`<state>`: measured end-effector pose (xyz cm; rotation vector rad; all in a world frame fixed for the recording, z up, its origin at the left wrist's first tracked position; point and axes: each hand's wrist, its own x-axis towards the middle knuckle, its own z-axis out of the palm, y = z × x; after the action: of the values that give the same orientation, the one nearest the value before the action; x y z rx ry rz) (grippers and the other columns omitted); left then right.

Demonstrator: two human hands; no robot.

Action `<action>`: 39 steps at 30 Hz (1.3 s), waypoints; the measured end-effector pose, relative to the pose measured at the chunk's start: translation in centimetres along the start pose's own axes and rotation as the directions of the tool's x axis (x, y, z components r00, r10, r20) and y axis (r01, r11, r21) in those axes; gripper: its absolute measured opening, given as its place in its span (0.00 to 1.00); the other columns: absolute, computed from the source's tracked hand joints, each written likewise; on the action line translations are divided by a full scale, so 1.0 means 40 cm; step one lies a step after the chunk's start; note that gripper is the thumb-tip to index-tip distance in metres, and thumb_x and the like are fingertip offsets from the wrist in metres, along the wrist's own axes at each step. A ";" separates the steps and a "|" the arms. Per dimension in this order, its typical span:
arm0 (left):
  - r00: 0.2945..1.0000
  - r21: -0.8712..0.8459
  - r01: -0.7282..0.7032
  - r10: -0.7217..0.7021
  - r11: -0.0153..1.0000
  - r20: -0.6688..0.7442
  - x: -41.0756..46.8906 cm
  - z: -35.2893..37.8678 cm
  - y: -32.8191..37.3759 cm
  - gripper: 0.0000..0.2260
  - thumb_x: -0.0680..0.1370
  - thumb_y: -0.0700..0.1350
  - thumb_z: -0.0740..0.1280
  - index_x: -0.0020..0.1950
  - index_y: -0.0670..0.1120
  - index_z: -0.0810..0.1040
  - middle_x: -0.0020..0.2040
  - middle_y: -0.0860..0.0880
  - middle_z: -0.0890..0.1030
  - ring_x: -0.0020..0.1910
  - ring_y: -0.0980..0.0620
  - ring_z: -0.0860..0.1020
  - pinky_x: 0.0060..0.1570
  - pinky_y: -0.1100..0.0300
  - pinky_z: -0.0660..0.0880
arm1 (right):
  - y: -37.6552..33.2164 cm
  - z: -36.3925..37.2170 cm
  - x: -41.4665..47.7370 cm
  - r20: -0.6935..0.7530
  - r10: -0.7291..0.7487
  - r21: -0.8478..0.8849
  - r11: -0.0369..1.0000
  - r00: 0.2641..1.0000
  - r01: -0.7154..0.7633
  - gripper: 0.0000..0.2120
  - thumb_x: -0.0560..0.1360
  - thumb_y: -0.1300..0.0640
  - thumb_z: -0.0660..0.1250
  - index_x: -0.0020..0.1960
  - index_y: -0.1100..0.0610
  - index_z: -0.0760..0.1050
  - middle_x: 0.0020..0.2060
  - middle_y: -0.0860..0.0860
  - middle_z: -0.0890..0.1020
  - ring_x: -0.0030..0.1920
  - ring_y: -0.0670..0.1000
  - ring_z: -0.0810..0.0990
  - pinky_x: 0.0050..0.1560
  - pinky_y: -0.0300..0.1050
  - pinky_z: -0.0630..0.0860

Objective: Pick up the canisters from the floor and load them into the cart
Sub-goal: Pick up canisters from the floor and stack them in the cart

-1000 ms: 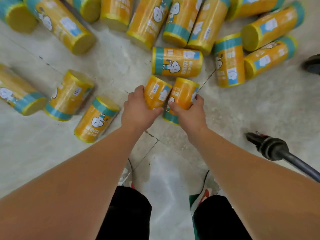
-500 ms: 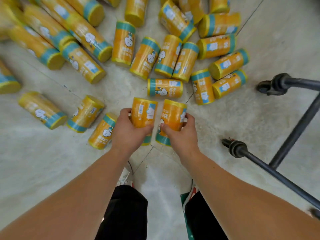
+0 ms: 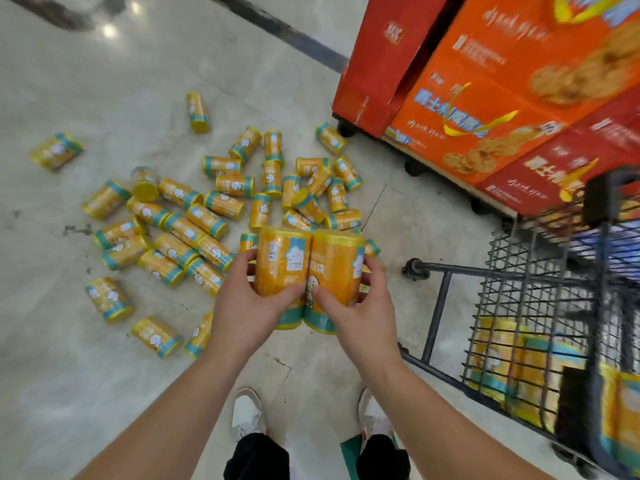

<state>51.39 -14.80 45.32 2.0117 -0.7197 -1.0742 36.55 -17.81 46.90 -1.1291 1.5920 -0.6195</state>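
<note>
Tiled floor point(image 3: 104, 393): pale, scuffed.
Orange cartons point(image 3: 502, 98): stacked far right.
Wire cart point(image 3: 540, 306): right of person, stowed canisters point(image 3: 498, 362) lying in its bottom.
Loose canisters point(image 3: 225, 202): scattered on floor ahead and left of hands, mostly on their sides.
Left canister point(image 3: 282, 265), right canister point(image 3: 337, 265): upright, touching, clear of floor, left of cart.
Left hand point(image 3: 242, 317): fingers and thumb curled round left canister.
Right hand point(image 3: 367, 323): wrapped round right canister.

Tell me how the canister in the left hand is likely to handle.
Probably light: the left hand holds its canister one-handed. Being a cylinder, it will likely roll if laid on its side, as the scattered canisters lie. Its wrap looks smooth, so possibly slippery.
</note>
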 end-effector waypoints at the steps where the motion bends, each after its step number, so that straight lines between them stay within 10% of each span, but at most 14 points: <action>1: 0.999 -0.006 -0.031 0.031 1.000 0.010 -0.024 -0.002 0.062 0.30 0.63 0.53 0.79 0.62 0.57 0.71 0.50 0.62 0.78 0.48 0.59 0.79 0.46 0.58 0.78 | -0.050 -0.041 -0.018 -0.022 -0.026 0.024 0.999 0.999 0.027 0.35 0.67 0.54 0.80 0.67 0.40 0.65 0.50 0.34 0.78 0.47 0.33 0.80 0.51 0.41 0.81; 7: 0.969 -0.034 -0.233 0.235 0.972 0.074 -0.189 0.093 0.404 0.34 0.61 0.58 0.79 0.63 0.56 0.72 0.53 0.58 0.80 0.49 0.59 0.80 0.50 0.54 0.79 | -0.263 -0.358 -0.108 -0.198 -0.226 -0.014 0.973 0.954 0.228 0.31 0.67 0.51 0.79 0.61 0.36 0.66 0.55 0.39 0.78 0.48 0.36 0.80 0.46 0.33 0.78; 10: 0.940 -0.067 -0.304 0.311 0.950 0.144 -0.291 0.205 0.536 0.29 0.63 0.56 0.79 0.60 0.57 0.71 0.49 0.62 0.79 0.42 0.68 0.78 0.39 0.71 0.75 | -0.300 -0.551 -0.147 -0.311 -0.260 -0.053 0.965 0.914 0.256 0.33 0.65 0.46 0.78 0.65 0.40 0.67 0.56 0.40 0.79 0.50 0.38 0.80 0.49 0.40 0.80; 14: 0.901 -0.110 -0.331 0.348 0.937 0.258 -0.434 0.399 0.655 0.28 0.63 0.55 0.79 0.60 0.56 0.73 0.47 0.61 0.81 0.41 0.67 0.79 0.40 0.63 0.77 | -0.283 -0.818 -0.193 -0.420 -0.243 -0.092 0.970 0.874 0.225 0.38 0.62 0.41 0.75 0.69 0.44 0.66 0.56 0.41 0.79 0.51 0.40 0.81 0.53 0.45 0.80; 23: 0.817 0.071 -0.211 0.136 0.975 0.560 -0.759 0.931 0.662 0.25 0.66 0.55 0.77 0.55 0.54 0.68 0.45 0.58 0.78 0.42 0.63 0.76 0.38 0.62 0.72 | -0.012 -1.363 -0.291 -0.502 -0.041 -0.158 0.986 0.864 -0.045 0.31 0.65 0.50 0.80 0.64 0.45 0.70 0.51 0.39 0.80 0.46 0.34 0.80 0.45 0.28 0.74; 27: 0.764 0.190 -0.126 -0.027 0.974 0.644 -0.886 1.131 0.597 0.25 0.63 0.51 0.80 0.52 0.50 0.71 0.47 0.53 0.80 0.42 0.59 0.77 0.35 0.62 0.71 | 0.145 -1.548 -0.324 -0.480 0.166 -0.255 0.913 0.862 -0.318 0.35 0.62 0.44 0.79 0.64 0.45 0.67 0.52 0.43 0.80 0.50 0.44 0.80 0.51 0.44 0.78; 39: 0.737 0.582 -0.336 -0.178 0.741 0.652 -0.971 1.382 0.454 0.35 0.60 0.65 0.73 0.58 0.44 0.75 0.51 0.50 0.81 0.52 0.47 0.80 0.48 0.58 0.76 | 0.443 -1.744 -0.244 -0.404 0.559 -0.340 0.643 0.724 -0.687 0.38 0.66 0.51 0.78 0.66 0.62 0.61 0.61 0.57 0.77 0.63 0.58 0.77 0.59 0.48 0.74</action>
<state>-17.69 -15.10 56.30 2.0760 -1.8062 -1.6975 -34.78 -11.84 59.22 -0.7306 2.3000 0.1208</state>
